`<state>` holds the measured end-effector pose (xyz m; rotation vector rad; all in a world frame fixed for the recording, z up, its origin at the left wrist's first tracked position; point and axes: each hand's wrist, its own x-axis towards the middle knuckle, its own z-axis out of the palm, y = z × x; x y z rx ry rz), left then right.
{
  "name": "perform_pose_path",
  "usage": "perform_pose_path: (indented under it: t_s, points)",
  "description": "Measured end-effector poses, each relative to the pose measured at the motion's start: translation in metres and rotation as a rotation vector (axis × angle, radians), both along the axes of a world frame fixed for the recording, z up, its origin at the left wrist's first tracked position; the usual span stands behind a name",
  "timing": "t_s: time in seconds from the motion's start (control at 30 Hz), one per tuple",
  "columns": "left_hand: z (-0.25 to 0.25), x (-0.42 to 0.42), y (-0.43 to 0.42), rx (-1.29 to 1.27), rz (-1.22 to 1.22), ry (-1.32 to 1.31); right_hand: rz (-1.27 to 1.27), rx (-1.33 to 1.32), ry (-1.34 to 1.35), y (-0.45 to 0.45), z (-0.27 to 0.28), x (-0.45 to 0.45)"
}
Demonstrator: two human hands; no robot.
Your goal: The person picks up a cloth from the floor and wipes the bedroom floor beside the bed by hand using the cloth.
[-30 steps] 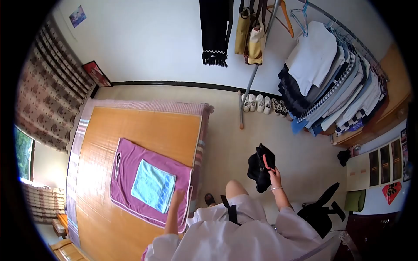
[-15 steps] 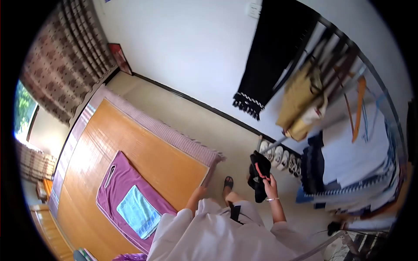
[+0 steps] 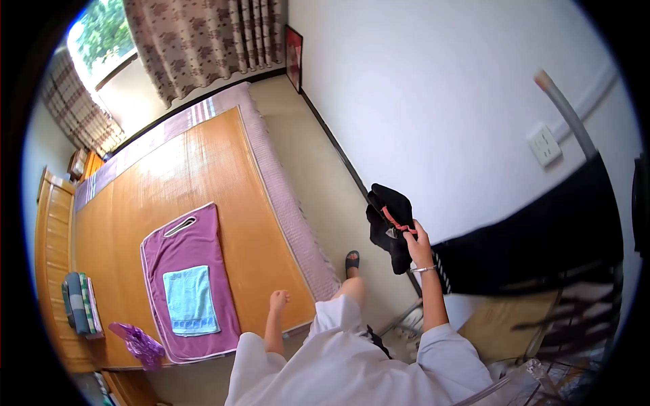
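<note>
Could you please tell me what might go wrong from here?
The black bundle is held by the right hand alone, near one side, so it might slip. The black hanging cloth appears close to that wrist; the arm could brush it, though depth is hard to judge. The shiny purple bundle near the edge of the bed could slide off.

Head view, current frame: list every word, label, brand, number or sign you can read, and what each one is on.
No text can be read anywhere in this frame.
Pale patch on the black item in the right hand: too small to tell whether it bears text.
Framed picture against the wall: too small to read.
Wall socket: no legible marking.
</note>
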<state>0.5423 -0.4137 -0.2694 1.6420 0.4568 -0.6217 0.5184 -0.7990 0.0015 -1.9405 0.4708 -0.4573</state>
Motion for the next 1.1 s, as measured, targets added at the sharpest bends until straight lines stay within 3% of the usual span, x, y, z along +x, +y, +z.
perform_pose_path:
  t_s: [0.1, 0.13, 0.2, 0.23, 0.27, 0.3, 0.37, 0.47, 0.6, 0.73, 0.93, 1.03, 1.1]
  points:
    - [-0.006, 0.03, -0.067, -0.155, -0.22, -0.025, 0.058, 0.042, 0.088, -0.034, 0.006, 0.063]
    - [-0.026, 0.04, -0.095, -0.184, -0.135, 0.02, 0.09, 0.034, 0.071, -0.047, 0.005, 0.09]
    - [0.01, 0.071, -0.149, -0.19, -0.157, 0.113, 0.104, 0.065, 0.067, -0.07, -0.004, 0.135]
    - [0.029, 0.086, -0.169, -0.355, -0.114, 0.209, 0.1, 0.072, 0.116, -0.082, -0.007, 0.155]
    - [0.018, 0.105, -0.184, -0.378, -0.219, 0.25, 0.096, 0.069, 0.132, -0.093, -0.01, 0.172]
    - [0.019, 0.123, -0.203, -0.385, -0.195, 0.24, 0.095, 0.064, 0.141, -0.103, -0.012, 0.193]
    - [0.027, 0.157, -0.229, -0.404, -0.217, -0.089, 0.105, 0.073, 0.159, -0.124, -0.017, 0.225]
    - [0.042, 0.211, -0.242, -0.496, -0.264, -0.033, 0.083, 0.078, 0.163, -0.151, -0.037, 0.259]
    - [0.102, 0.282, -0.25, -0.32, -0.381, -0.188, 0.022, 0.078, 0.233, -0.173, -0.076, 0.308]
    - [0.146, 0.369, -0.279, -0.23, -0.324, -0.318, 0.006, 0.113, 0.269, -0.202, -0.118, 0.383]
    - [0.191, 0.536, -0.33, -0.287, -0.354, -0.446, -0.014, 0.054, 0.308, -0.261, -0.15, 0.564]
    - [0.224, 0.61, -0.327, -0.245, -0.318, -0.466, -0.015, 0.022, 0.231, -0.254, -0.123, 0.673]
    - [0.243, 0.646, -0.319, -0.081, -0.241, -0.5, 0.062, 0.02, 0.287, -0.237, -0.095, 0.744]
